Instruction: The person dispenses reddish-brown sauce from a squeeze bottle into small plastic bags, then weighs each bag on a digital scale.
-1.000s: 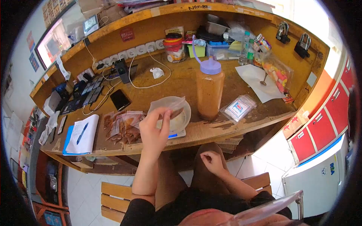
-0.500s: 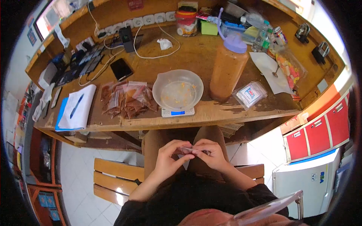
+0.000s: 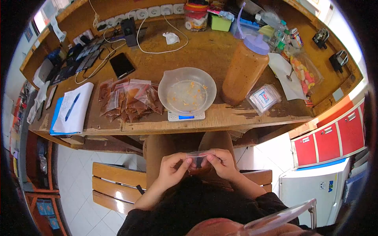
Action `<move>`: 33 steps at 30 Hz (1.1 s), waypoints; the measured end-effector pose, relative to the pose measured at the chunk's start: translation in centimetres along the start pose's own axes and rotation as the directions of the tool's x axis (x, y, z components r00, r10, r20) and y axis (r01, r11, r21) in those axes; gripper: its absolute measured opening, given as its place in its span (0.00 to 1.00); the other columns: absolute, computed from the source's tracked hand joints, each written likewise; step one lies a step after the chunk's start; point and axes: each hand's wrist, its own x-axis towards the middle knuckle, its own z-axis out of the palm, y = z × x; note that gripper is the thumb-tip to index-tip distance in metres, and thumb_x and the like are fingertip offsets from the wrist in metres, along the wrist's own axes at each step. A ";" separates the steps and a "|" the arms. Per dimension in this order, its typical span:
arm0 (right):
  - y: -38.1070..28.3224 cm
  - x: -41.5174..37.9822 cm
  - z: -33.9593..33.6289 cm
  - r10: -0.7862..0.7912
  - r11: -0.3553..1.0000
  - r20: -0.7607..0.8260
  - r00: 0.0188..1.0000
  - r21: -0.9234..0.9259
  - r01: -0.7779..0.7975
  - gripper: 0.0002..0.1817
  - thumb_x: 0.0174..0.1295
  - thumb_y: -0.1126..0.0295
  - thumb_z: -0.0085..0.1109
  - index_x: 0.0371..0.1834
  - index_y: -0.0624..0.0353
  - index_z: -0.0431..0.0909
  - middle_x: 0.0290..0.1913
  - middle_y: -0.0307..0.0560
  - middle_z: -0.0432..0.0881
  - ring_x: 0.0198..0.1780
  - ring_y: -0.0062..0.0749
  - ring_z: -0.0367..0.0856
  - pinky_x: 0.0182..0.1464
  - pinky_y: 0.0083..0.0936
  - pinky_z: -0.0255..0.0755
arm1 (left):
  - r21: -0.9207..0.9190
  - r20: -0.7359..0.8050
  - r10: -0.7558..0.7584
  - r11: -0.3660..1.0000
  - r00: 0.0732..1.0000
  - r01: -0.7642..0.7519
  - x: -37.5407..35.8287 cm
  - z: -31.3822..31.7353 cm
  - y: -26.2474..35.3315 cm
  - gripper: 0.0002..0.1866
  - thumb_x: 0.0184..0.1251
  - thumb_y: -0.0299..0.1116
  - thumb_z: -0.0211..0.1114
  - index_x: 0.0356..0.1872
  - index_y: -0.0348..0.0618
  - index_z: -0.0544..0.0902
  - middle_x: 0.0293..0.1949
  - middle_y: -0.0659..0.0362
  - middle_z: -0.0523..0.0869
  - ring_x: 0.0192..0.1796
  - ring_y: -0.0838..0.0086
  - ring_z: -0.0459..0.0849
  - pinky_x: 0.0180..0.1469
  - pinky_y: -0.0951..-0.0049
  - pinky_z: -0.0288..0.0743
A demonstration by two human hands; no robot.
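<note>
Over my lap, my left hand (image 3: 173, 168) and my right hand (image 3: 221, 163) pinch the two ends of a small clear plastic bag (image 3: 200, 153). Something brownish shows low between the hands, too small to make out. Beyond them, at the table's front edge, a translucent bowl (image 3: 187, 92) with orange crumbs rests on a small digital scale (image 3: 186, 117). Left of the bowl lies a pile of small bags with reddish-brown contents (image 3: 132, 100). A large bottle of brown sauce (image 3: 245, 70) stands to its right, beside a pack of clear bags (image 3: 264, 99).
On the wooden table (image 3: 157, 59) are a notebook with a pen (image 3: 75, 108), a black phone (image 3: 122, 65), cables, a crumpled tissue (image 3: 171, 38), a lidded jar (image 3: 196, 17), a green box (image 3: 220, 21) and a bag of sweets (image 3: 305, 72). A bench (image 3: 114, 185) is behind.
My hands have moved slightly apart, and the small bag is now stretched lengthwise between them. The view has shifted a little.
</note>
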 end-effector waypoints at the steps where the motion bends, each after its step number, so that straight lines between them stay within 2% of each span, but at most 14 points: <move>1: -0.2 0.1 0.1 -0.013 1.000 -0.004 1.000 -0.010 0.013 0.11 0.68 0.72 0.50 0.44 0.67 0.81 0.33 0.47 0.83 0.32 0.24 0.81 0.35 0.19 0.74 | 0.028 0.048 0.033 0.999 0.998 -0.034 0.1 -0.1 -0.1 0.05 0.68 0.22 0.56 0.37 0.33 0.81 0.31 0.54 0.85 0.32 0.73 0.84 0.37 0.76 0.78; 5: 0.7 0.3 -0.3 0.002 0.999 0.052 0.999 -0.038 0.000 0.12 0.69 0.72 0.49 0.43 0.67 0.81 0.29 0.46 0.84 0.29 0.23 0.81 0.33 0.19 0.74 | -0.033 0.039 0.027 0.999 0.999 -0.026 0.2 -0.2 -0.7 0.06 0.68 0.24 0.58 0.32 0.34 0.81 0.29 0.57 0.86 0.30 0.76 0.84 0.34 0.77 0.78; 8: 0.9 0.6 -0.3 -0.009 0.994 0.039 0.999 -0.107 0.013 0.11 0.68 0.72 0.50 0.42 0.65 0.82 0.27 0.46 0.84 0.28 0.24 0.82 0.33 0.20 0.75 | 0.026 0.052 0.075 0.997 0.996 -0.076 0.6 -0.6 -0.8 0.05 0.66 0.23 0.58 0.31 0.35 0.81 0.27 0.57 0.85 0.28 0.74 0.84 0.31 0.76 0.77; 10: 0.8 0.8 -0.3 -0.034 0.989 0.053 0.998 -0.143 0.041 0.11 0.68 0.73 0.50 0.41 0.67 0.82 0.27 0.47 0.84 0.28 0.25 0.82 0.33 0.20 0.75 | 0.174 0.096 0.211 0.959 0.973 -0.225 1.0 -1.0 -0.8 0.04 0.63 0.22 0.59 0.30 0.37 0.81 0.24 0.57 0.83 0.26 0.70 0.83 0.28 0.74 0.75; 15: 0.4 1.5 0.1 -0.080 0.976 0.037 0.996 -0.199 0.086 0.08 0.65 0.75 0.53 0.38 0.67 0.82 0.30 0.48 0.84 0.31 0.29 0.82 0.35 0.23 0.75 | 0.275 0.088 0.219 0.932 0.972 -0.236 1.0 -1.1 -0.8 0.02 0.60 0.24 0.62 0.29 0.37 0.81 0.22 0.55 0.80 0.23 0.65 0.82 0.25 0.72 0.73; 17: 0.5 2.3 0.2 -0.280 0.923 0.038 0.959 -0.263 0.280 0.06 0.61 0.76 0.58 0.39 0.65 0.82 0.34 0.47 0.83 0.35 0.31 0.82 0.39 0.24 0.75 | 0.315 0.098 0.249 0.911 0.964 -0.267 1.3 -0.9 -0.6 0.02 0.59 0.24 0.63 0.30 0.37 0.81 0.22 0.54 0.80 0.23 0.64 0.81 0.25 0.70 0.73; 21: -0.4 2.4 0.0 -0.221 0.925 0.148 0.964 -0.282 0.255 0.05 0.57 0.77 0.62 0.37 0.64 0.81 0.35 0.47 0.81 0.37 0.34 0.81 0.40 0.24 0.74 | 0.417 0.182 0.295 0.841 0.938 -0.345 1.3 -0.6 -0.4 0.02 0.56 0.24 0.64 0.29 0.37 0.80 0.24 0.55 0.80 0.23 0.61 0.80 0.26 0.68 0.74; 24: -0.6 2.3 0.0 -0.129 0.921 0.220 0.967 -0.336 0.199 0.05 0.59 0.73 0.62 0.33 0.63 0.78 0.32 0.47 0.78 0.35 0.36 0.79 0.38 0.27 0.72 | 0.509 0.273 0.338 0.744 0.901 -0.434 1.2 -0.9 -0.3 0.04 0.52 0.24 0.65 0.29 0.37 0.80 0.24 0.55 0.80 0.24 0.62 0.81 0.28 0.67 0.76; 26: -0.5 2.1 0.3 -0.144 0.922 0.209 0.967 -0.327 0.208 0.13 0.58 0.70 0.64 0.22 0.63 0.72 0.25 0.47 0.74 0.27 0.38 0.75 0.30 0.30 0.68 | 0.541 0.352 0.365 0.672 0.862 -0.505 1.0 -1.2 -0.1 0.04 0.51 0.24 0.65 0.29 0.37 0.80 0.23 0.54 0.80 0.25 0.62 0.82 0.28 0.67 0.76; 27: -0.4 2.0 0.3 -0.150 0.921 0.191 0.970 -0.331 0.208 0.13 0.58 0.70 0.64 0.22 0.63 0.72 0.25 0.47 0.74 0.27 0.38 0.75 0.30 0.30 0.68 | 0.551 0.356 0.390 0.646 0.849 -0.528 0.9 -1.3 0.2 0.05 0.49 0.24 0.66 0.28 0.38 0.80 0.23 0.54 0.81 0.25 0.62 0.82 0.29 0.67 0.77; 29: -0.1 1.6 0.0 -0.098 0.916 0.230 0.968 -0.359 0.178 0.21 0.58 0.66 0.65 0.15 0.62 0.66 0.19 0.47 0.68 0.21 0.38 0.69 0.25 0.33 0.62 | 0.532 0.401 0.427 0.612 0.811 -0.585 0.9 -1.4 0.8 0.06 0.47 0.25 0.67 0.27 0.39 0.80 0.23 0.54 0.81 0.25 0.62 0.82 0.29 0.67 0.77; 31: -0.3 1.6 0.1 -0.181 0.888 0.192 0.965 -0.389 0.244 0.23 0.57 0.65 0.66 0.13 0.62 0.64 0.17 0.47 0.66 0.20 0.38 0.66 0.23 0.33 0.60 | 0.537 0.334 0.398 0.664 0.854 -0.520 0.5 -1.6 1.3 0.06 0.46 0.26 0.68 0.22 0.40 0.78 0.22 0.57 0.80 0.23 0.63 0.81 0.28 0.68 0.77; 32: -0.5 1.5 -0.2 -0.247 0.859 0.200 0.948 -0.407 0.310 0.24 0.57 0.64 0.66 0.12 0.61 0.63 0.15 0.47 0.63 0.18 0.37 0.64 0.22 0.34 0.58 | 0.543 0.298 0.437 0.654 0.849 -0.527 0.5 -1.9 1.7 0.06 0.46 0.26 0.68 0.21 0.41 0.78 0.21 0.57 0.81 0.23 0.64 0.82 0.28 0.69 0.77; 33: -0.9 1.3 -1.0 -0.254 0.853 0.163 0.953 -0.426 0.300 0.24 0.57 0.64 0.66 0.12 0.61 0.63 0.15 0.47 0.63 0.18 0.37 0.64 0.22 0.34 0.58 | 0.550 0.258 0.473 0.645 0.842 -0.531 0.5 -2.4 2.0 0.07 0.47 0.26 0.69 0.20 0.41 0.77 0.20 0.57 0.81 0.22 0.65 0.82 0.28 0.69 0.77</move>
